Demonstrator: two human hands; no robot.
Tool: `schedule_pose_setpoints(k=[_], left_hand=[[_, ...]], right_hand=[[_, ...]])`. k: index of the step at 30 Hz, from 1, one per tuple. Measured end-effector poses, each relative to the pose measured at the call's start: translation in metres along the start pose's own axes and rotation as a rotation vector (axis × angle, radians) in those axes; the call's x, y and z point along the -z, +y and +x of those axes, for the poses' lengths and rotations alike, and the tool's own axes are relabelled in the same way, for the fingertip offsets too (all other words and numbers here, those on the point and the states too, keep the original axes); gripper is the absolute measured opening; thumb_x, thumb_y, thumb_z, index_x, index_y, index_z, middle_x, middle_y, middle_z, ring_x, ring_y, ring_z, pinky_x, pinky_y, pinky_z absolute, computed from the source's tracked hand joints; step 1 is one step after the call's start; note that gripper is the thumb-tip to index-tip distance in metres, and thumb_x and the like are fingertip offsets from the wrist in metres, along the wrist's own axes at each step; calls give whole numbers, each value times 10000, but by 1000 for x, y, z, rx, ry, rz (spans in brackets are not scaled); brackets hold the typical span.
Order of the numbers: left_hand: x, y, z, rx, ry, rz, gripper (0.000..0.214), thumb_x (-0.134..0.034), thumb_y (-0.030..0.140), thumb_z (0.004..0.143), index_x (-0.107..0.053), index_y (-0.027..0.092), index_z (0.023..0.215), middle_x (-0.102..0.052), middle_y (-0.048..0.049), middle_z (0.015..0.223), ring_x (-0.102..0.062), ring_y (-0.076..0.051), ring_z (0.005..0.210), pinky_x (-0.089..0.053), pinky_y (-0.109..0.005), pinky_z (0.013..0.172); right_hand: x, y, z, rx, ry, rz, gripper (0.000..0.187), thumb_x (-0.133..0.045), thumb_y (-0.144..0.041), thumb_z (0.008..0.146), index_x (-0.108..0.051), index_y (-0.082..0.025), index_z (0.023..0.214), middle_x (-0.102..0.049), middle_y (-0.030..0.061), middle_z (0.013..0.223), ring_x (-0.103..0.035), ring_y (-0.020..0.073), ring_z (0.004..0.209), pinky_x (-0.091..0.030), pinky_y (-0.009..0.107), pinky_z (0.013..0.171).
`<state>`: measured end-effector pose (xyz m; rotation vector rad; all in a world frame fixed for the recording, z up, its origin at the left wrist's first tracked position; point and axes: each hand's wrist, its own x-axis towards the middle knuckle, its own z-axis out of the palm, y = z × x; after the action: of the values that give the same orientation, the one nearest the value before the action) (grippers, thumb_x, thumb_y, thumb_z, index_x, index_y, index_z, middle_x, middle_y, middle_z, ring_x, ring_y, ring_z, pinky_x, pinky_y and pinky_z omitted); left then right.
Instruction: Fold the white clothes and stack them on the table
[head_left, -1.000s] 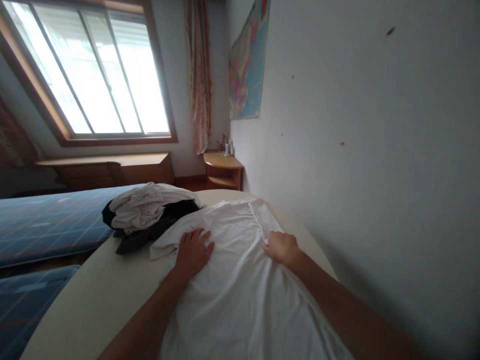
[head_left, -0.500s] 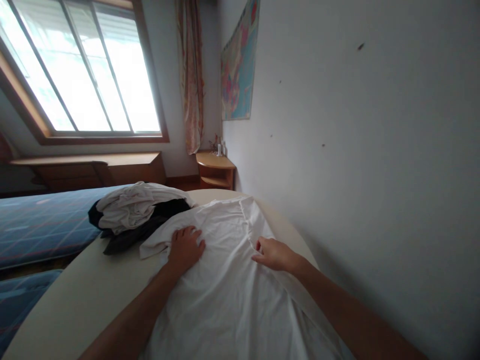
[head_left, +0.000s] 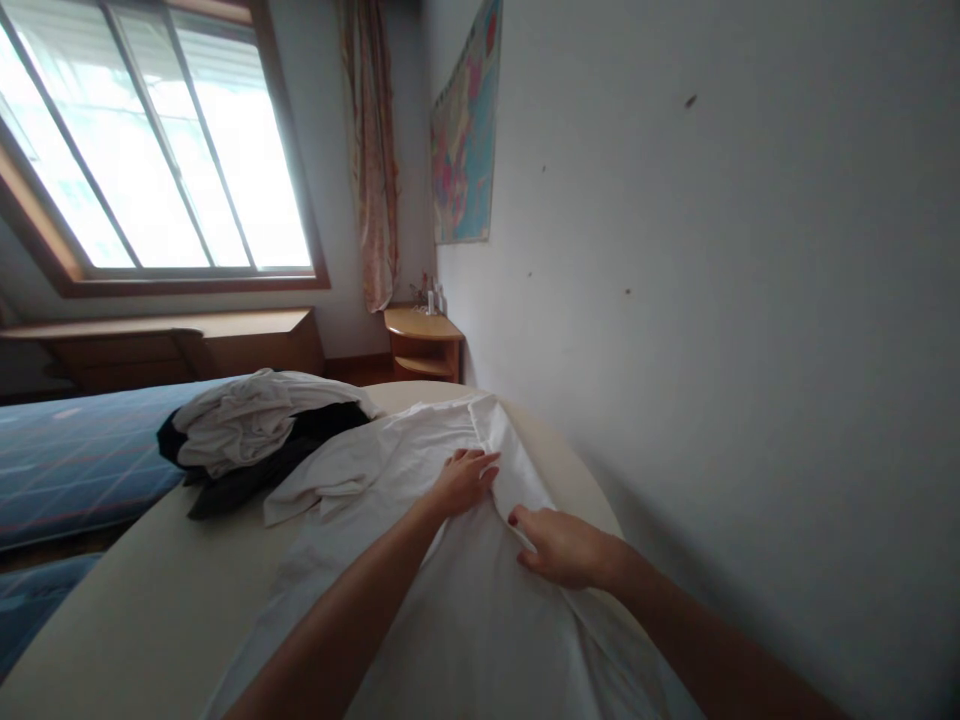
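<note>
A white shirt (head_left: 420, 600) lies spread over a cream round table (head_left: 150, 600). My left hand (head_left: 466, 478) rests flat on the shirt near its far folded edge, fingers stretched out. My right hand (head_left: 559, 545) sits just to the right and nearer, its fingers curled and pinching a fold of the shirt's right edge. The two hands are close together, a narrow ridge of cloth between them.
A heap of white and dark clothes (head_left: 251, 430) lies at the table's far left. A blue checked bed (head_left: 75, 455) is beyond it on the left. A plain wall (head_left: 712, 350) runs close along the right. A small wooden corner shelf (head_left: 421, 340) stands under the curtain.
My left hand has moved from the shirt's left sleeve area rightward and farther, to beside my right hand. My right hand has drawn slightly nearer, still on the right edge.
</note>
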<state>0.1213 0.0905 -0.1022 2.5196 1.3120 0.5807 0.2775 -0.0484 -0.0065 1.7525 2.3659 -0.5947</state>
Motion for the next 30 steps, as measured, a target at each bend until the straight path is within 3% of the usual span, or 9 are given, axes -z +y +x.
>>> schedule_pose_setpoints(k=[3,5,10,14,18,21,26,28,30], left_hand=[[-4,1,11,23,13,-31,433,-463,352,966,-580,260,1373,-599,-66,1390,-529,-247,1281,-396,-367,1090],[-6,0,15,58,43,-40,446,-444,301,965,-565,215,1385,-569,-85,1424,-527,-232,1287,-377,-343,1106],[-10,-3,11,106,76,-31,421,-472,277,936,-608,195,1326,-573,-86,1413,-515,-239,1291,-363,-338,1113],[-10,-2,5,100,97,-3,430,-444,249,940,-584,205,1344,-557,-80,1426,-487,-236,1307,-341,-356,1124],[-6,0,1,82,105,22,414,-423,233,943,-602,212,1315,-582,-75,1394,-499,-245,1286,-354,-381,1112],[-5,0,-1,83,146,31,449,-406,201,942,-557,209,1364,-540,-69,1439,-485,-222,1303,-344,-351,1120],[-8,-3,-4,90,155,53,384,-387,217,960,-644,218,1246,-607,-77,1342,-520,-230,1255,-357,-367,1109],[-9,-3,-5,79,138,61,375,-403,238,960,-639,223,1252,-609,-77,1339,-519,-236,1256,-358,-376,1111],[-9,-3,-4,70,122,70,387,-403,255,965,-613,213,1287,-594,-86,1361,-514,-236,1267,-346,-380,1125]], right_hand=[[0,-4,-6,51,120,122,451,-584,-298,892,-562,-109,1301,-689,178,1156,-648,290,1095,-449,321,878],[-2,-4,-7,100,114,208,550,-630,-328,863,-517,-115,1358,-709,145,1084,-672,261,1014,-470,294,828],[-18,5,10,106,-305,347,743,-713,-304,782,-381,-152,1429,-685,3,737,-666,184,614,-475,237,556],[-20,10,24,17,-489,605,523,-643,-285,867,-402,-195,1322,-680,-32,731,-634,123,523,-507,219,561],[-8,8,33,-14,-542,604,205,-548,-242,933,-522,-204,1132,-690,-35,682,-640,107,530,-491,196,589],[1,10,44,65,-323,484,134,-483,-222,946,-575,-190,1038,-699,-11,720,-624,106,530,-460,200,573],[-2,20,79,41,394,206,181,-489,-241,934,-624,-159,1022,-717,88,968,-666,172,846,-468,268,792],[-10,25,95,34,550,178,259,-446,-188,936,-611,-145,1131,-690,119,1125,-632,187,1042,-437,285,937],[-18,31,112,56,610,175,360,-403,-175,949,-569,-125,1264,-625,137,1288,-553,189,1216,-374,305,1062]])
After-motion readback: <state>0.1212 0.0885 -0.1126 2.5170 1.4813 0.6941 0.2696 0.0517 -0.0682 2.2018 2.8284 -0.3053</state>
